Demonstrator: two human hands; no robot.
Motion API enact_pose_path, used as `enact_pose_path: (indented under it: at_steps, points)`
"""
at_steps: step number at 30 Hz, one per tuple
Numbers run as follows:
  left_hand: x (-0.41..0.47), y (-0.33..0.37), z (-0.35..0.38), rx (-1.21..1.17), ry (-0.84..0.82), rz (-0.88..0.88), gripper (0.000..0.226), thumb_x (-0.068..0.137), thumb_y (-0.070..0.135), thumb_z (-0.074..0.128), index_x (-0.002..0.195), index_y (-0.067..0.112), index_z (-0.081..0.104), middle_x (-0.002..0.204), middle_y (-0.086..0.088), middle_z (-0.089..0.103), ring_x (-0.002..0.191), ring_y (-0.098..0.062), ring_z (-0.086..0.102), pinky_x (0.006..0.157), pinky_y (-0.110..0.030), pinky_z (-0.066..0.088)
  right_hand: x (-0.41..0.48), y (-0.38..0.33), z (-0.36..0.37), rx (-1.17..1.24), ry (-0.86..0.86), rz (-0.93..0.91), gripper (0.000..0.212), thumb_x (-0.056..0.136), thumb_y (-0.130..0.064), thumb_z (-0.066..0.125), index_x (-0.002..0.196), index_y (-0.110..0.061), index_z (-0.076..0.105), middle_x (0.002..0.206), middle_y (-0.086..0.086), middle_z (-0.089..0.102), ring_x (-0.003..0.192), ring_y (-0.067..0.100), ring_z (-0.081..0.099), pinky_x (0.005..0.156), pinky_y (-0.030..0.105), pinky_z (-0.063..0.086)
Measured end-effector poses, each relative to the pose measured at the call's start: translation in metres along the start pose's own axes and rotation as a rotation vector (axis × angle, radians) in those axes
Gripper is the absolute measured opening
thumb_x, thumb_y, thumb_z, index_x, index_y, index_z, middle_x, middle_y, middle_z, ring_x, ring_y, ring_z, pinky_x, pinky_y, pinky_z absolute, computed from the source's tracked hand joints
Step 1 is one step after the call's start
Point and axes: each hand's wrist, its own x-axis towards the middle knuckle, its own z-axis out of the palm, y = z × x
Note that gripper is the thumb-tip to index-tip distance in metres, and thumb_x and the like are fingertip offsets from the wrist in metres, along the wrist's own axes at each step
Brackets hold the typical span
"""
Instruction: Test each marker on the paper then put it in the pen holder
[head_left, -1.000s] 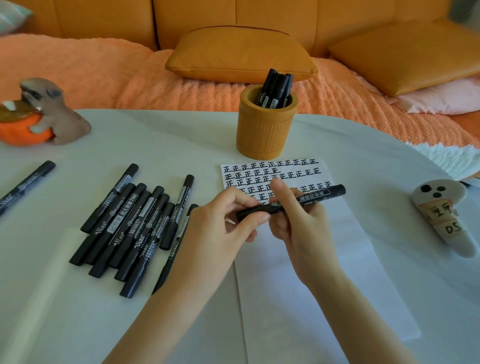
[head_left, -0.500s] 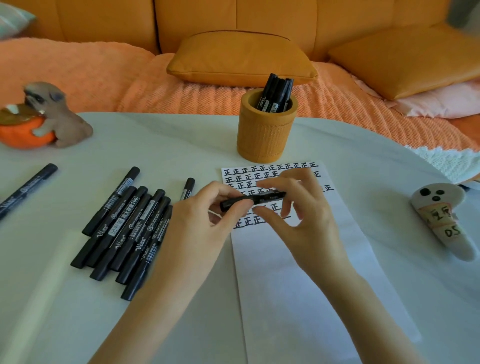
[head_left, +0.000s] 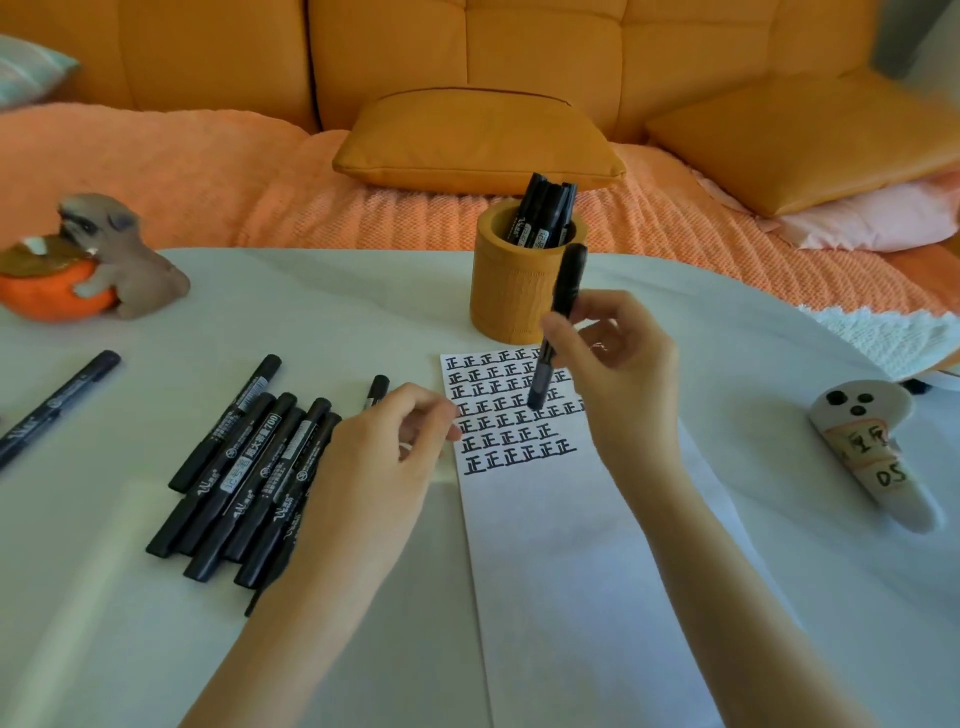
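Observation:
My right hand (head_left: 623, 374) grips a capped black marker (head_left: 565, 291) that stands nearly upright, its lower end over the written rows on the white paper (head_left: 571, 571). The marker's top reaches the front rim of the orange pen holder (head_left: 506, 301), which holds several black markers (head_left: 545, 213). My left hand (head_left: 379, 457) hovers with loosely curled fingers, holding nothing, over the right side of a pile of several black markers (head_left: 249, 467) and partly hides it. The paper's upper part is filled with rows of black characters.
One more black marker (head_left: 57, 405) lies alone at the table's left edge. An animal figurine with an orange bowl (head_left: 104, 260) stands at the far left. A white ghost-shaped object (head_left: 872, 452) lies on the right. An orange sofa with cushions (head_left: 478, 140) runs behind the white table (head_left: 311, 312).
Both hands held the marker level before. My left hand has let go and drawn back left over the pile; my right hand has swung the marker upright toward the pen holder.

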Motion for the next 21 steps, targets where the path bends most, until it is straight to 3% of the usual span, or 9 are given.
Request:
enact_pose_path:
  at_steps: [4, 9, 12, 15, 18, 21]
  points:
    - [0.001, -0.005, -0.001, 0.099, -0.011, 0.005, 0.009, 0.089, 0.021, 0.058, 0.087, 0.023, 0.066, 0.080, 0.012, 0.070, 0.073, -0.004, 0.064, 0.069, -0.024, 0.051, 0.033, -0.008, 0.010, 0.062, 0.083, -0.081, 0.025, 0.087, -0.012, 0.066, 0.108, -0.021, 0.055, 0.082, 0.000, 0.059, 0.074, 0.031, 0.062, 0.058, 0.027, 0.046]
    - [0.002, -0.009, -0.004, 0.182, 0.003, -0.027, 0.008, 0.088, 0.019, 0.060, 0.089, 0.023, 0.067, 0.082, 0.009, 0.068, 0.075, -0.008, 0.061, 0.069, -0.027, 0.049, 0.076, -0.017, 0.021, 0.037, 0.172, -0.274, 0.051, 0.090, -0.009, 0.061, 0.136, -0.013, 0.038, 0.081, 0.004, 0.054, 0.069, 0.028, 0.060, 0.061, 0.036, 0.052]
    - [0.003, -0.009, -0.005, 0.198, -0.011, -0.030, 0.008, 0.088, 0.018, 0.061, 0.087, 0.024, 0.066, 0.080, 0.009, 0.067, 0.073, -0.005, 0.060, 0.065, -0.018, 0.045, 0.097, -0.019, 0.027, 0.002, 0.243, -0.336, 0.054, 0.091, -0.005, 0.058, 0.140, -0.009, 0.036, 0.079, 0.003, 0.053, 0.065, 0.013, 0.057, 0.063, 0.031, 0.054]
    - [0.003, -0.010, -0.006, 0.200, -0.026, -0.046, 0.011, 0.088, 0.017, 0.060, 0.087, 0.026, 0.065, 0.081, 0.011, 0.067, 0.073, -0.002, 0.060, 0.063, -0.010, 0.039, 0.110, -0.017, 0.031, -0.033, 0.283, -0.372, 0.055, 0.091, -0.003, 0.057, 0.141, -0.006, 0.034, 0.081, 0.003, 0.054, 0.065, 0.017, 0.057, 0.064, 0.031, 0.053]
    - [0.003, -0.011, -0.007, 0.193, -0.036, -0.061, 0.012, 0.088, 0.017, 0.059, 0.087, 0.027, 0.066, 0.082, 0.011, 0.067, 0.077, -0.003, 0.061, 0.066, -0.012, 0.042, 0.114, -0.007, 0.036, -0.144, 0.245, -0.361, 0.053, 0.091, -0.002, 0.056, 0.140, -0.008, 0.037, 0.081, -0.002, 0.053, 0.065, 0.016, 0.054, 0.062, 0.026, 0.050]
    - [0.004, -0.012, -0.009, 0.189, -0.024, -0.074, 0.012, 0.089, 0.017, 0.059, 0.088, 0.026, 0.066, 0.083, 0.011, 0.067, 0.080, -0.003, 0.061, 0.070, -0.019, 0.047, 0.110, 0.007, 0.040, -0.309, 0.155, -0.324, 0.046, 0.092, -0.009, 0.056, 0.135, -0.015, 0.043, 0.078, -0.005, 0.055, 0.067, 0.014, 0.056, 0.060, 0.036, 0.050]
